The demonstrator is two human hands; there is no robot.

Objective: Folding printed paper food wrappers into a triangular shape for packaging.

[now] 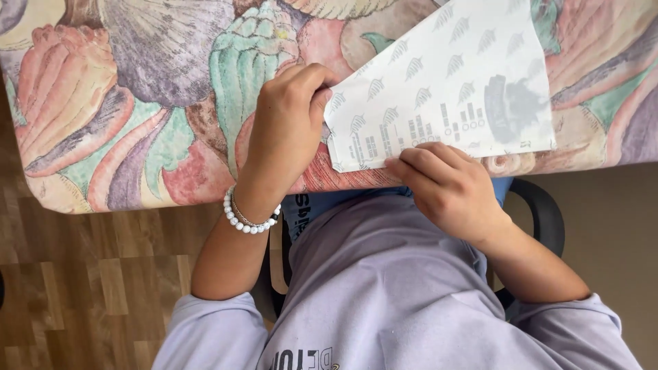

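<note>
Paper sheet [445, 89] flat on patterned tablecloth [157, 103]; left hand [288, 123] pinches its corner; right hand [449, 185] fingers press its near edge.

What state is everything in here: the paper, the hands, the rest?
Paper: folded to a slanted shape, lying flat on the table, near its edge.
Left hand: curled, fingers pinching the paper's left corner.
Right hand: fingertips pressing the paper's lower edge.
Bracelet: white beads, on the left wrist.
Tablecloth: spread over the table, shell pattern.
Chair: mostly hidden under the person.
</note>
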